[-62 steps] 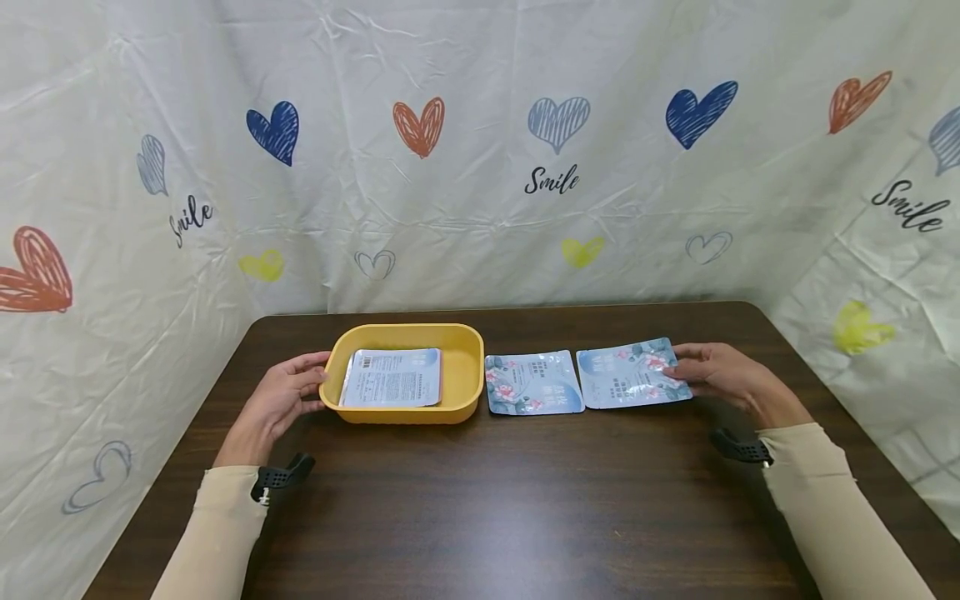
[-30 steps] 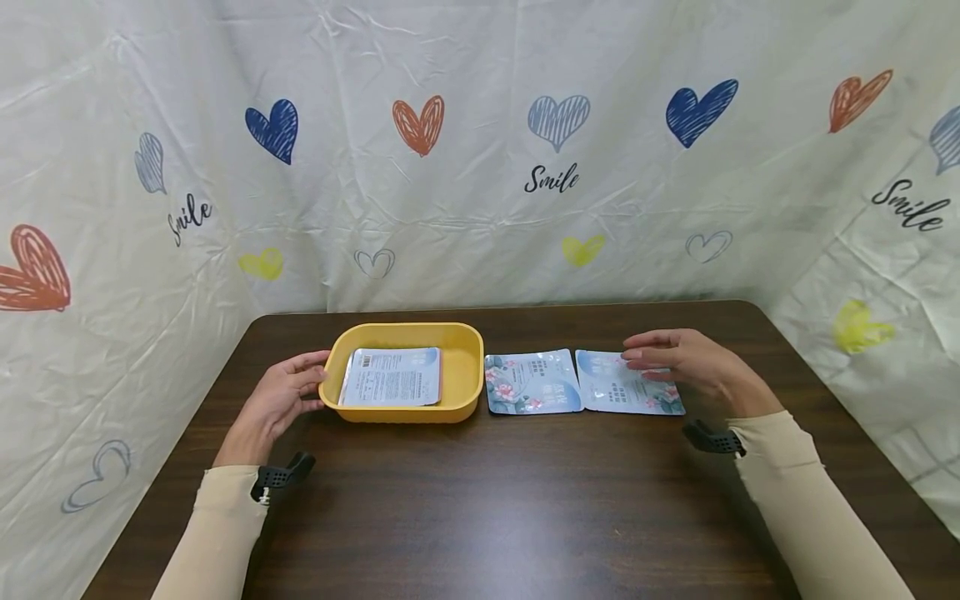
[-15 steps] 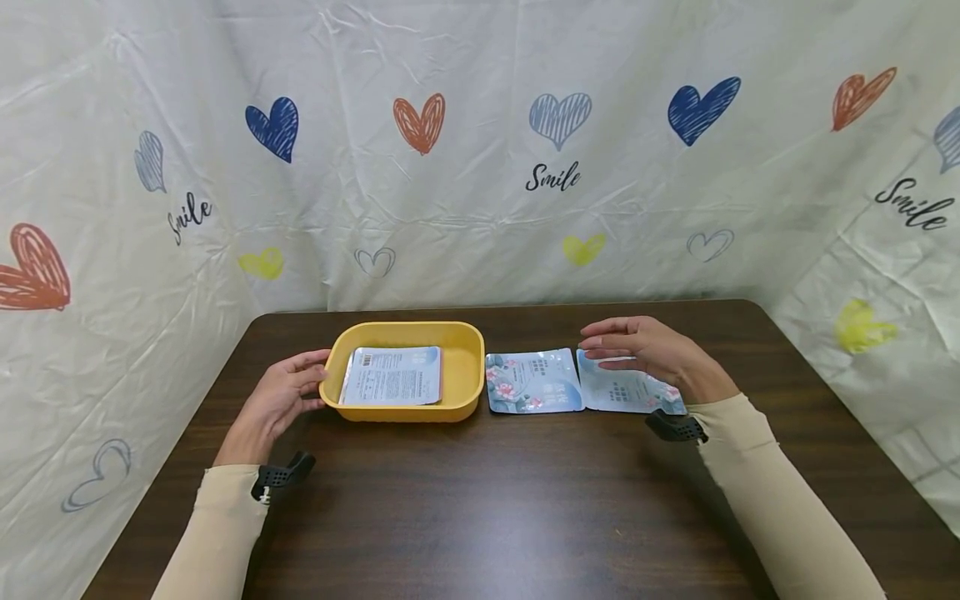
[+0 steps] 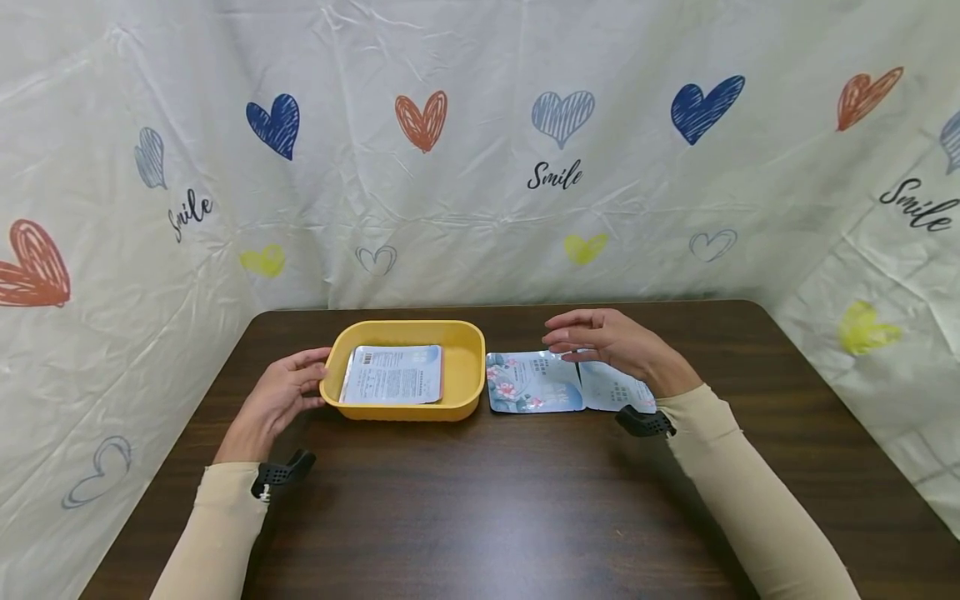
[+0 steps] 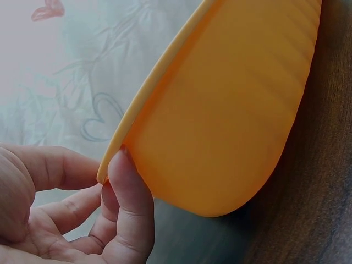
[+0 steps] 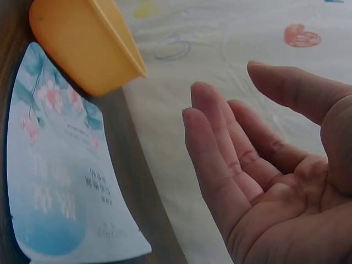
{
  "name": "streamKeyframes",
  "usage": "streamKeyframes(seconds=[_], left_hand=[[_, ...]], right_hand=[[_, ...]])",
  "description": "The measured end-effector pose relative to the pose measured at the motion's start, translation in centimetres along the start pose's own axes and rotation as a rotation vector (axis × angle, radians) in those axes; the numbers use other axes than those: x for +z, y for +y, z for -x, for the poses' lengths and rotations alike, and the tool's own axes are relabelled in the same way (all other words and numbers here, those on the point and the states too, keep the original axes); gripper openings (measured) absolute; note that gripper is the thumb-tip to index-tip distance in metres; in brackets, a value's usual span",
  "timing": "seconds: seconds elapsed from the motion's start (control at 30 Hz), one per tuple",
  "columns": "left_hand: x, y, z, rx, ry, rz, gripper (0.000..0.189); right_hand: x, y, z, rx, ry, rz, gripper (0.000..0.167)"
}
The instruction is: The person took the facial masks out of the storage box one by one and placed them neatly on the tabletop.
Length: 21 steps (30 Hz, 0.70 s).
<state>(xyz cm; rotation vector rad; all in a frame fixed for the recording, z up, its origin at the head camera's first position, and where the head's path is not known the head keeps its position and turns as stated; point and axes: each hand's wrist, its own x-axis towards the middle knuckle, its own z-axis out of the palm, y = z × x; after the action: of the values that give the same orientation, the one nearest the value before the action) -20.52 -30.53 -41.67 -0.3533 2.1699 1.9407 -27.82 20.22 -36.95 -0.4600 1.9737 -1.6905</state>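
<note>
A yellow plastic basin (image 4: 465, 367) sits on the table, and inside it lies a flat foil sachet (image 4: 393, 375) with its printed text side up. My left hand (image 4: 281, 400) pinches the basin's left rim between thumb and fingers, as the left wrist view shows. To the right of the basin lies a blue flowered sachet (image 4: 525, 383), front side up. A second sachet (image 4: 611, 390) lies beside it, partly hidden by my right hand (image 4: 611, 346). That hand hovers over the two sachets with fingers loosely extended and nothing in it.
The dark wooden table (image 4: 480, 500) reaches back to a white cloth backdrop (image 4: 480, 208) printed with hearts and "Smile". Black straps (image 4: 281, 475) circle both wrists over beige sleeves.
My right hand has let go of the right-hand sachet, which now lies flat, and has moved left above the sachets. The left hand stays on the basin's rim.
</note>
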Motion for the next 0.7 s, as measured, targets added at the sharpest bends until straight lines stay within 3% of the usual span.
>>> streamKeyframes(seconds=[0.3, 0.7], left_hand=[[0.1, 0.0, 0.0, -0.015, 0.014, -0.001, 0.055], [0.0, -0.2, -0.2, -0.002, 0.006, 0.010, 0.056]], right_hand=[[2.7, -1.0, -1.6, -0.017, -0.057, -0.053, 0.048], [6.0, -1.9, -3.9, -0.102, -0.062, -0.102, 0.046]])
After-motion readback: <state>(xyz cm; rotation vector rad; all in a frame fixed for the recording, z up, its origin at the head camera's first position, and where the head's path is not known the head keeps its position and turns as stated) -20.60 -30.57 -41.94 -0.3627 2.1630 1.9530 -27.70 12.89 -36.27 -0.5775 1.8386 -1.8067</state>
